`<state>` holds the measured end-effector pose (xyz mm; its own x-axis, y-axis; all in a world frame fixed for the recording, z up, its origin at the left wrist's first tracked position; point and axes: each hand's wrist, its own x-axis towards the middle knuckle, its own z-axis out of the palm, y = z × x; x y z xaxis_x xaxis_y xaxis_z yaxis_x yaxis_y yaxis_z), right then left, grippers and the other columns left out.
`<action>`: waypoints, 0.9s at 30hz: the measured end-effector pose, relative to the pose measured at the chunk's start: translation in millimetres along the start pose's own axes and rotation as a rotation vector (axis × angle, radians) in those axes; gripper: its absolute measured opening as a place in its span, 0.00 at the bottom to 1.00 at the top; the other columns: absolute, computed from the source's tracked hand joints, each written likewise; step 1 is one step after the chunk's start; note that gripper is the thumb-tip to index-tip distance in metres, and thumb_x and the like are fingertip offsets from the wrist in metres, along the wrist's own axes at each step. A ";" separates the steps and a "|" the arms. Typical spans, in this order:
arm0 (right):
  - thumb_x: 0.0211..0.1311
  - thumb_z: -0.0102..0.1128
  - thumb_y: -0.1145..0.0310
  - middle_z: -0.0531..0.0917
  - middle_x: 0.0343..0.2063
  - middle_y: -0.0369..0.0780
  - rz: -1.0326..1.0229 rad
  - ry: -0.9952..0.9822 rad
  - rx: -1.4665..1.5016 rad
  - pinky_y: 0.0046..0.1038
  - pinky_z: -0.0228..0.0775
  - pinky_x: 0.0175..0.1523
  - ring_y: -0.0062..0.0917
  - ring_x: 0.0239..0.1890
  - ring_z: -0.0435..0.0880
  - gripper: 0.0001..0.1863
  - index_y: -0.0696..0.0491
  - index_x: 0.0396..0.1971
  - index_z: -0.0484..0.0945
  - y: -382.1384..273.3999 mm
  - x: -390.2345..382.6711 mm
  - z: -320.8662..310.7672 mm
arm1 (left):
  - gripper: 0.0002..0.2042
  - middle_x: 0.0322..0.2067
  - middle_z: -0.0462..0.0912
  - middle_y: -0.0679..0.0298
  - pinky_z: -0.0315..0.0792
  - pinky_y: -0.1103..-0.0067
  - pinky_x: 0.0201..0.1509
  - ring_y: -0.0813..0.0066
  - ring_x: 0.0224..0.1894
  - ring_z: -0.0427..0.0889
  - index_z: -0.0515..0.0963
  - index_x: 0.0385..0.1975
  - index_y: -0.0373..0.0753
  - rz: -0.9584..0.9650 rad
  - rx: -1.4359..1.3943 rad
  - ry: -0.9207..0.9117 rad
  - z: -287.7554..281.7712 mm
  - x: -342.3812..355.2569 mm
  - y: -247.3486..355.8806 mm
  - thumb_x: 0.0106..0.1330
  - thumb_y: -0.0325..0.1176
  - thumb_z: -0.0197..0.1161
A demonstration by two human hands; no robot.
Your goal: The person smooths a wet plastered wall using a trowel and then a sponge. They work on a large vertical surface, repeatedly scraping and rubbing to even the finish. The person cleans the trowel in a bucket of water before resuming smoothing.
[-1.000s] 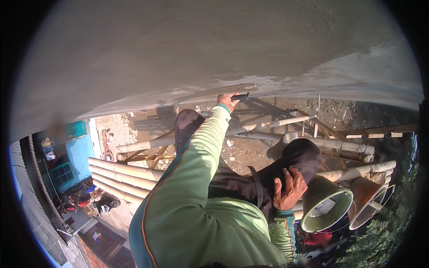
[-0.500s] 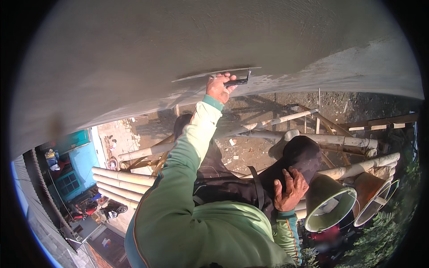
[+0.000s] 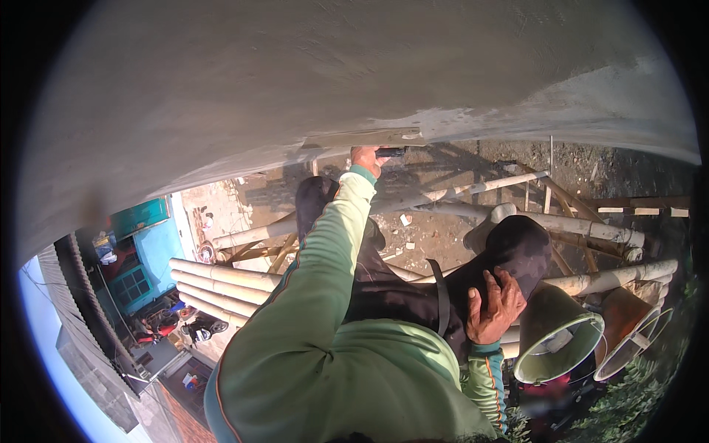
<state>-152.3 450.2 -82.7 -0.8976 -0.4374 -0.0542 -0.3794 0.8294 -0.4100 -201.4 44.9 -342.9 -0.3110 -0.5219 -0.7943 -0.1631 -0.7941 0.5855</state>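
My left hand (image 3: 366, 158) reaches up in a green sleeve and grips the dark handle of a plastering trowel (image 3: 369, 138). The trowel's flat blade lies against the lower edge of the grey plastered wall (image 3: 317, 74), beside a patch of wet, lighter plaster (image 3: 443, 119). On my raised knee, in dark trousers (image 3: 517, 247), rests my right hand (image 3: 493, 306) with fingers spread, holding nothing. My other foot (image 3: 314, 199) stands on a bamboo pole below the trowel.
Bamboo scaffold poles (image 3: 221, 277) cross under me, high above bare ground (image 3: 436, 229). A pale green bucket (image 3: 557, 336) and an orange bucket (image 3: 628, 325) hang at right. A blue building (image 3: 144, 251) and parked motorbikes (image 3: 173, 321) lie far below at left.
My left hand swept the trowel up the wall, then brought it back down to the wall's lower edge. My right hand stayed on my knee.
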 end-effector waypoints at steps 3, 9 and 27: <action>0.68 0.62 0.48 0.82 0.54 0.42 0.004 0.018 0.017 0.44 0.59 0.63 0.40 0.58 0.79 0.24 0.52 0.52 0.86 -2.0 -0.4 -1.6 | 0.10 0.47 0.82 0.59 0.81 0.55 0.53 0.61 0.48 0.85 0.76 0.51 0.39 -0.001 0.046 0.061 -14.8 31.9 17.2 0.73 0.22 0.56; 0.68 0.61 0.47 0.82 0.55 0.43 -0.021 -0.003 0.017 0.43 0.59 0.62 0.40 0.58 0.79 0.25 0.52 0.52 0.86 4.0 2.6 -0.7 | 0.10 0.49 0.80 0.60 0.83 0.58 0.51 0.62 0.49 0.87 0.75 0.51 0.37 0.014 0.038 0.195 -59.7 80.8 45.4 0.74 0.20 0.56; 0.66 0.64 0.51 0.82 0.56 0.42 -0.060 0.085 0.136 0.44 0.59 0.64 0.40 0.59 0.78 0.23 0.52 0.53 0.85 11.3 -7.4 -2.0 | 0.10 0.51 0.77 0.49 0.88 0.60 0.55 0.52 0.53 0.85 0.67 0.52 0.25 0.788 0.388 -0.345 92.3 -362.6 301.8 0.77 0.22 0.53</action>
<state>-150.4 463.5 -85.0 -0.8920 -0.4494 0.0490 -0.4045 0.7451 -0.5303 -224.3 23.3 136.8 -0.7146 -0.6936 -0.0911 -0.0689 -0.0597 0.9958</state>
